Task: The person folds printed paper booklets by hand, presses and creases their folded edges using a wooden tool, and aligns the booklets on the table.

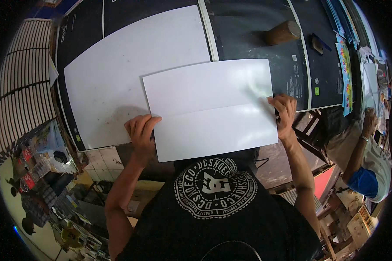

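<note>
A glossy white sheet of card (pixel 209 102) with a crease across its middle lies in front of me, its near half reaching past the table's front edge. My left hand (pixel 143 130) pinches its left side close to the crease. On the opposite side my right hand (pixel 284 114) grips the edge, thumb on top and fingers curled. Under the card's left part, a larger white sheet (pixel 130 65) is spread on the dark table.
A brown wooden cylinder (pixel 284 33) and a small dark block (pixel 320 44) are on the black table top (pixel 243 26). Colourful printed sheets (pixel 344 76) lie along the right. Stacked paper (pixel 24 91) stands at the left. A co-worker's arm (pixel 361 148) is at the far right.
</note>
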The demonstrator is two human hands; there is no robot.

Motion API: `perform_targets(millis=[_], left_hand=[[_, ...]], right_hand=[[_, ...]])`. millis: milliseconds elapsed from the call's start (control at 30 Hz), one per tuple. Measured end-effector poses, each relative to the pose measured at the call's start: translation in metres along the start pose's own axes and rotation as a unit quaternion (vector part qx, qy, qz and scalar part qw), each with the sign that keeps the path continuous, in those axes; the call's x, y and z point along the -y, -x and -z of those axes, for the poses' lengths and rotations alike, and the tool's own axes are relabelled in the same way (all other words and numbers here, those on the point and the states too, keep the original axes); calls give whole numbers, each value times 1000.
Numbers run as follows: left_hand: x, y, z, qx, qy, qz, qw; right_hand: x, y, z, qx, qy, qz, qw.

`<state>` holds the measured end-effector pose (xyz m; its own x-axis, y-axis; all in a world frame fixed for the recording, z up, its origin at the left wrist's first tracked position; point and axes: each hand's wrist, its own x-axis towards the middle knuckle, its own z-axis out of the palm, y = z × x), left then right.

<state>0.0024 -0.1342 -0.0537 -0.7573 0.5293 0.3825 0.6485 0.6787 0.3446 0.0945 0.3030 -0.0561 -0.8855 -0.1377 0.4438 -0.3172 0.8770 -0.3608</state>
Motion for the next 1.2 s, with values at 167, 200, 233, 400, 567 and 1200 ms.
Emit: perform_targets(millis=[167,200,233,400,567,1200], left_hand=[[0,0,1,7,8,13,1000],[0,0,1,4,8,14,1000],[0,0,1,4,8,14,1000],[0,-2,2,8,18,18,1000],[-1,-8,5,22,8,20,1000],[4,-70,37,233,146,140,951]], right_hand=[[-1,0,0,8,-2,-4,1000],[-1,-1,1,9,-4,-7,1000],[0,-2,1,10,-4,-7,1000],[3,-6,5,16,-24,-31,999],[8,-12,9,26,-32,-40,998],[11,-51,27,117,-53,-186,974]])
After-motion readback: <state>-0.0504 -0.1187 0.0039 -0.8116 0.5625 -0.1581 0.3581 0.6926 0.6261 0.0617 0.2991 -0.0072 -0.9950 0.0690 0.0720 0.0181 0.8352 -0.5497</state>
